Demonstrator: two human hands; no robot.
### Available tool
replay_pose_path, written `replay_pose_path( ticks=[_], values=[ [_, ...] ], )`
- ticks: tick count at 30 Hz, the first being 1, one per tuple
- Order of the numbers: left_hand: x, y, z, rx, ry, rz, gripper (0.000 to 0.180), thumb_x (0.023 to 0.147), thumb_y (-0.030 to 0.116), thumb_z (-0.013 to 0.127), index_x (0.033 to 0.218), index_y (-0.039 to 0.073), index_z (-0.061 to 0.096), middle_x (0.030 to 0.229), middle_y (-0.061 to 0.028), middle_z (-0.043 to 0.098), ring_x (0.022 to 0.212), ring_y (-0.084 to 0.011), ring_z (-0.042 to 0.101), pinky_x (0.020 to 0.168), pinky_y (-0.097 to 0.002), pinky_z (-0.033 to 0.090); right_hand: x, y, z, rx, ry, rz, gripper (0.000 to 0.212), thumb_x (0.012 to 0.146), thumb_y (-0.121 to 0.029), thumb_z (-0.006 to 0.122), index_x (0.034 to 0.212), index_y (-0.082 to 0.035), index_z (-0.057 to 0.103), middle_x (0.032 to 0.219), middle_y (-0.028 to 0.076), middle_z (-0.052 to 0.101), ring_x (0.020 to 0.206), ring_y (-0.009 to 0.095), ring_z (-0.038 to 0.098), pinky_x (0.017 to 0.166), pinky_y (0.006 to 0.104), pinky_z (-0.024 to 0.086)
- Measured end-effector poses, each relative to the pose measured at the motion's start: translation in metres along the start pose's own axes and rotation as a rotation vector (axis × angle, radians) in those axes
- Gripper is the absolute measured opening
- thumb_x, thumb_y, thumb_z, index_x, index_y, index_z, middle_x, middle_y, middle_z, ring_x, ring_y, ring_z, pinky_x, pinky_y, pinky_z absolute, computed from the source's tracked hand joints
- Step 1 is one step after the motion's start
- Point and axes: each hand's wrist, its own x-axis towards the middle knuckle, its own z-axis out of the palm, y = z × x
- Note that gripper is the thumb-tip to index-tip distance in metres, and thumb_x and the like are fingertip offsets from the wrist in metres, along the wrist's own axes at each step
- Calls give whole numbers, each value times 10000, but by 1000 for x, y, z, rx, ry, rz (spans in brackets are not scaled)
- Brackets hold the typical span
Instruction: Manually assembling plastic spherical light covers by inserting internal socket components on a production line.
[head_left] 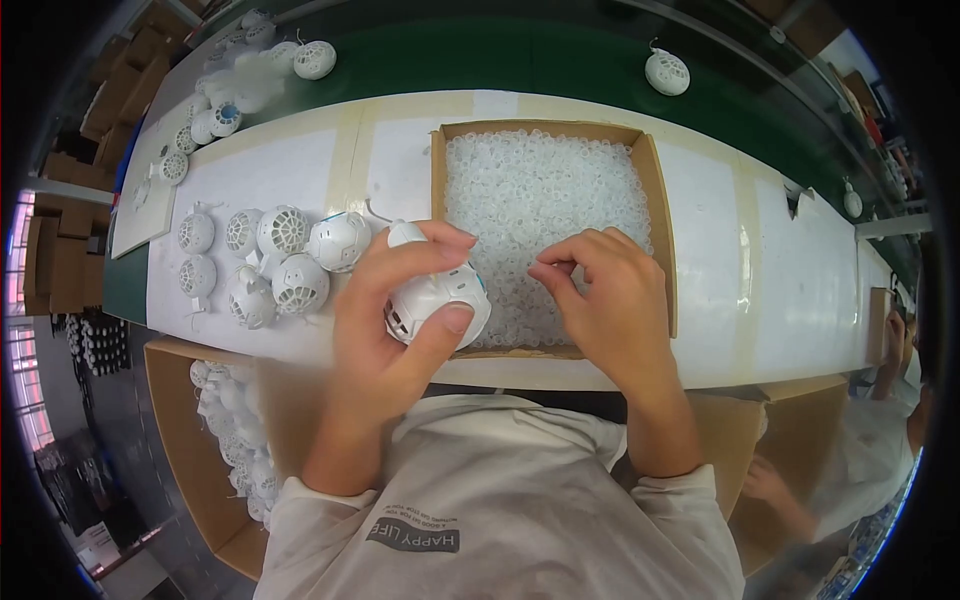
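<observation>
My left hand [385, 320] is wrapped round a white plastic ball-shaped housing [440, 302]. The housing has slots in its shell and a small blue-green patch, and my thumb lies across its front. Right of it, my right hand [615, 295] hangs over a shallow cardboard box [660, 230] of small clear plastic rings [540, 180]. Its thumb and forefinger are brought together in a pinch. Whatever is between those fingertips is too small to make out.
Several white vented balls [283, 230] lie on the white table left of my hands. More balls fill a cardboard carton [180, 430] at the lower left. A green conveyor belt [480, 60] behind the table carries further balls [667, 73]. Another person [870, 450] is at the right.
</observation>
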Motion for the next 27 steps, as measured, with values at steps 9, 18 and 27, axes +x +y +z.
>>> replay_pose_path(
  ticks=[9, 18, 27],
  values=[
    [14, 6, -2, 691, -142, 262, 404, 759, 43, 736, 1146, 89, 632, 1079, -180, 618, 880, -235, 553, 789, -333, 459, -6, -23, -31, 839, 137, 278, 90, 778, 81, 713, 860, 44, 699, 904, 169, 741, 691, 126, 654, 602, 236, 505],
    [16, 4, 4, 860, -118, 293, 445, 652, 18, 756, 1084, 109, 696, 1028, -130, 635, 881, -282, 535, 782, -375, 429, -2, -32, -22, 699, 214, 1, 189, 723, 107, 745, 896, 40, 710, 929, 168, 746, 691, 136, 658, 612, 246, 514],
    [15, 4, 5, 889, -165, 303, 537, 630, 75, 804, 1153, 122, 690, 1037, -100, 636, 892, -281, 537, 796, -381, 431, 3, -32, -29, 430, 115, -27, 209, 677, 47, 789, 869, -9, 729, 831, 90, 732, 664, 145, 610, 589, 264, 450]
  ],
)
